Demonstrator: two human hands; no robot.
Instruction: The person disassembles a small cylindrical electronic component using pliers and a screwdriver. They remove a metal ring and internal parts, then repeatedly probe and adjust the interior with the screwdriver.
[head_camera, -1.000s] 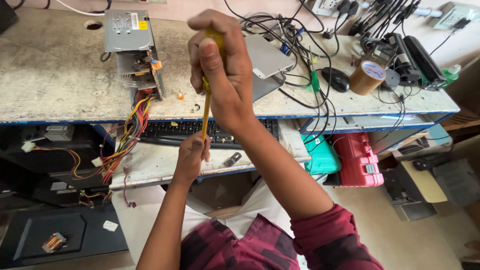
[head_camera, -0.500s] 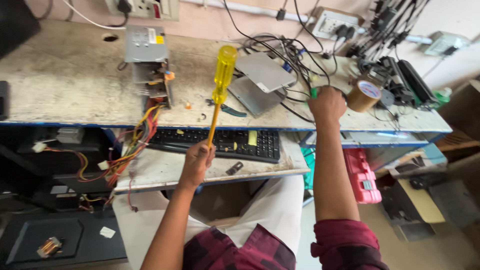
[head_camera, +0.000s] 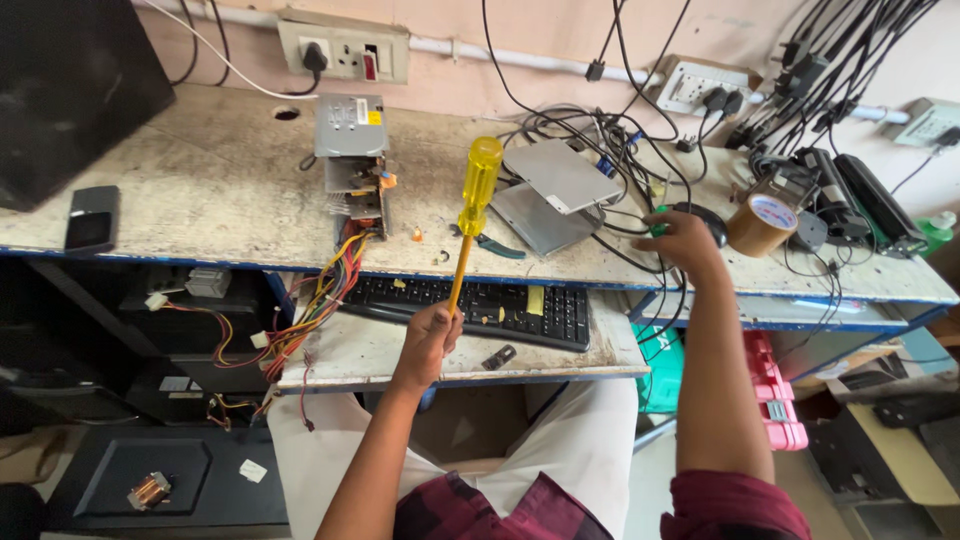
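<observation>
My left hand (head_camera: 428, 340) grips the lower end of a screwdriver's metal shaft and holds it upright over the keyboard tray. The screwdriver's (head_camera: 474, 195) clear yellow handle points up. My right hand (head_camera: 685, 245) reaches across to the bench's front edge among black cables. Its fingers curl on a small green object (head_camera: 657, 213), most of which the hand hides. An opened power supply unit (head_camera: 352, 160) with coloured wires (head_camera: 320, 300) hanging off the bench lies to the left of the screwdriver.
A black keyboard (head_camera: 480, 305) lies on the pull-out tray, and green-handled pliers (head_camera: 490, 243) and two grey drives (head_camera: 555, 190) lie on the bench. A roll of brown tape (head_camera: 762, 224), a phone (head_camera: 90, 218), a monitor (head_camera: 70, 90) and wall sockets (head_camera: 345, 48) stand around. Red and green toolboxes (head_camera: 775, 400) sit below right.
My right hand has let go of the yellow handle and moved right to the bench edge by the cables. My left hand still holds the screwdriver upright.
</observation>
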